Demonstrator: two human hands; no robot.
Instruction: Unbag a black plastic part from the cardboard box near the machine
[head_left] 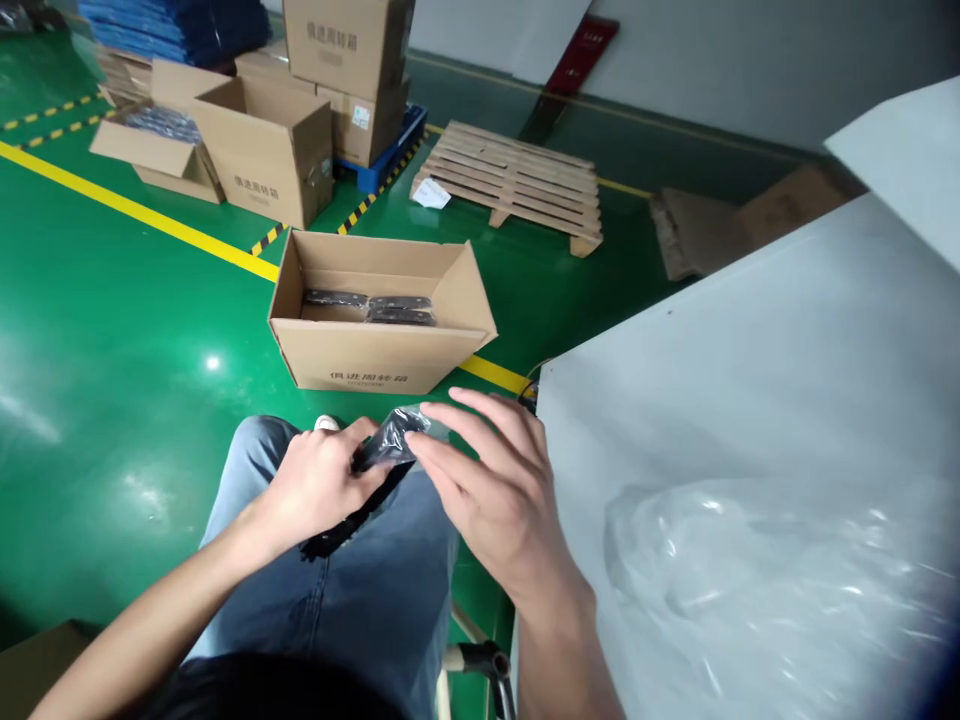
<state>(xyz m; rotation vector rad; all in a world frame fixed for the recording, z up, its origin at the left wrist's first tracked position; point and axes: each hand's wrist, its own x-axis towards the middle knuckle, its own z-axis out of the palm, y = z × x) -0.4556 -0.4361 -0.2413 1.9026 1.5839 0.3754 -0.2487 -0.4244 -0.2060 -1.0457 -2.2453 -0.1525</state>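
Over my lap, my left hand (319,480) grips a long black part (352,515) wrapped in a clear plastic bag (397,432). My right hand (487,480) pinches the upper end of that bag with thumb and fingers. The lower end of the black part sticks out below my left hand, resting against my jeans (375,590). An open cardboard box (375,355) stands on the green floor just ahead of my knees, with a few similar bagged black parts (371,305) lying inside.
A white table (750,380) fills the right side, with a pile of clear plastic bags (772,590) on it. Further off stand stacked cardboard boxes (300,110), a wooden pallet (517,180) and flattened cardboard (720,225). Yellow lines cross the floor.
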